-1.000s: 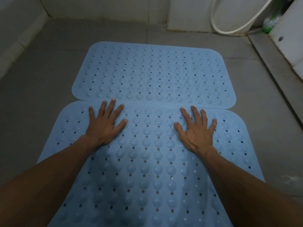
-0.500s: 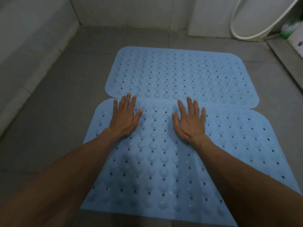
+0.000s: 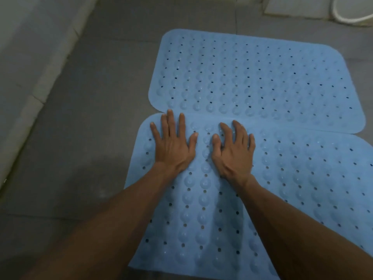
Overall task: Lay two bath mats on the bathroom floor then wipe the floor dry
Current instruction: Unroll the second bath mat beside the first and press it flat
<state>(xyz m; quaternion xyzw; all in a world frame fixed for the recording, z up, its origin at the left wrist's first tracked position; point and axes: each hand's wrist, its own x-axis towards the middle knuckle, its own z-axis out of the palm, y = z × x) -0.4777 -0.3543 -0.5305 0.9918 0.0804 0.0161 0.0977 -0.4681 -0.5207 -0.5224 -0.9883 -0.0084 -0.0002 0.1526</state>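
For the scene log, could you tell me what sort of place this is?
Most likely a bathroom: two blue perforated bath mats on a grey tiled floor, with a white hose looped by the wall.

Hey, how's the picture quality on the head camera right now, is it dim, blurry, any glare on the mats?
Head view: dim, bluish light with no harsh glare, only faint glints on the near mat; soft arm shadows fall on it below the left hand and right hand; the far mat looks slightly soft; straight edges bow from the wide-angle lens.
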